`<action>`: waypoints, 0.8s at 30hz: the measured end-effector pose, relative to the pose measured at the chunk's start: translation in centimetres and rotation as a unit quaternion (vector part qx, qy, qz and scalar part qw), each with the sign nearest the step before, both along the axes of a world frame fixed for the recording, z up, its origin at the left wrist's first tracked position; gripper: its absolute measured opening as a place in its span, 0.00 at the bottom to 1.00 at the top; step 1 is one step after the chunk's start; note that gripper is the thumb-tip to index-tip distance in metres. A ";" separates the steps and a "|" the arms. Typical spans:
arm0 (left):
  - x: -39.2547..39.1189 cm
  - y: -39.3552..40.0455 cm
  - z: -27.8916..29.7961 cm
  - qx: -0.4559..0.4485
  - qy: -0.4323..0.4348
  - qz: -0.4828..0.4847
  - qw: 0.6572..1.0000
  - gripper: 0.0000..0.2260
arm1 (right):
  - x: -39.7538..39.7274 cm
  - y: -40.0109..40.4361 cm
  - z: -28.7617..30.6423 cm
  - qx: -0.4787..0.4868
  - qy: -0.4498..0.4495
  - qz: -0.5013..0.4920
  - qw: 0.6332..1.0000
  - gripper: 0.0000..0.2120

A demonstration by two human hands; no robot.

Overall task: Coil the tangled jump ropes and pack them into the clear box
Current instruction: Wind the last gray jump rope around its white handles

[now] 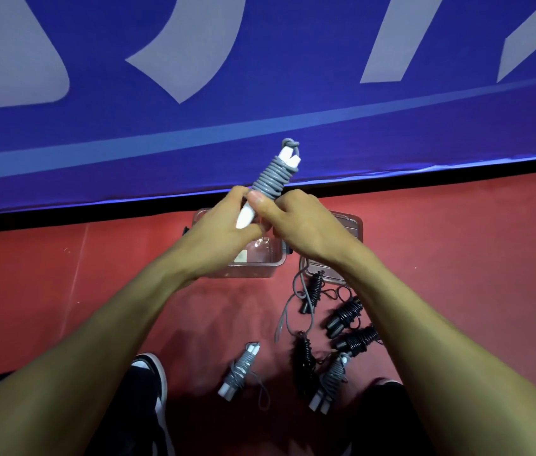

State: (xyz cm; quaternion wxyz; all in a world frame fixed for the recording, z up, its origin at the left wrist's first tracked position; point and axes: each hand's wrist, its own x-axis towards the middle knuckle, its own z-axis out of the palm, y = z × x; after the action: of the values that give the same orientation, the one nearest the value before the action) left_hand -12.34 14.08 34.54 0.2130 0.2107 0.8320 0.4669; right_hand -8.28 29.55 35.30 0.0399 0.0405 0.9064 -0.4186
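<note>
**Grey rope wound tight, box waiting underneath**

Grey cord is the story right now, and we take it from the left. Down at the lower left, a black and white shoe [153,383] sits planted on the red floor [457,258]. Moving in, the left hand [224,232] has its fingers curled round the white handle end of the grey jump rope [271,179], thumb pressed against it. Right beside it, the right hand [306,225] pinches the same bundle at the bottom of the coils, fingers folded in and thumb on the cord. The bundle tilts up and away, its loose end tucked in a small knot at the top, against the blue banner [260,77].

Directly beneath those hands stands the clear box [260,268], open; what I can see of it shows no rope, though the hands hide much of it. Its lid [349,225] looks to lie just to the right.

Further right and nearer, a scatter on the floor: two more grey bundles [242,370] and several black ropes [347,312], some wound, some trailing loose cord.

My read: the coiling of this one is all but finished. Next comes lowering it into the box, keeping the wraps pinched so they don't spring loose, then on to the trailing black ones.
</note>
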 end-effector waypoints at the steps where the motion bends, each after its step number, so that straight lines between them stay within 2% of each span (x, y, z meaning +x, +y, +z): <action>1: -0.2 0.0 -0.1 0.036 -0.030 0.009 0.999 0.11 | -0.2 0.2 0.0 -0.006 -0.001 0.002 1.000 0.28; 4: -0.9 -0.5 0.1 0.137 -0.135 0.020 0.981 0.11 | -0.5 0.7 -0.1 -0.039 0.007 0.015 0.999 0.26; 6: -1.2 -0.8 0.4 0.159 -0.151 0.001 0.976 0.14 | -0.4 0.8 -0.3 -0.045 0.017 0.009 0.999 0.26; 9: -1.1 -1.0 0.5 0.165 -0.114 -0.016 0.979 0.10 | -0.2 0.7 0.0 -0.047 0.012 -0.032 0.998 0.29; 13: -0.8 -0.6 0.3 0.163 -0.082 0.041 0.982 0.07 | -0.2 0.5 0.1 -0.068 -0.026 -0.041 0.997 0.32; 17: -0.4 -0.2 0.2 0.131 -0.058 0.056 0.988 0.13 | -0.1 0.2 -0.1 -0.083 -0.030 -0.032 0.996 0.32; 21: -0.4 -0.2 0.6 0.163 -0.133 0.059 0.976 0.17 | -0.3 0.1 -0.1 -0.091 -0.003 -0.040 0.995 0.34; 24: 0.1 -0.1 0.6 0.186 -0.206 0.003 0.961 0.17 | -0.3 0.3 0.3 -0.097 -0.004 -0.042 0.994 0.37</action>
State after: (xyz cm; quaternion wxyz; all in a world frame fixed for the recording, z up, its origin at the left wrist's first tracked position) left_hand -12.28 14.00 35.14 0.3353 0.1433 0.6695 0.6471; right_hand -8.58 29.81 35.57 0.0293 0.0764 0.8590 -0.5053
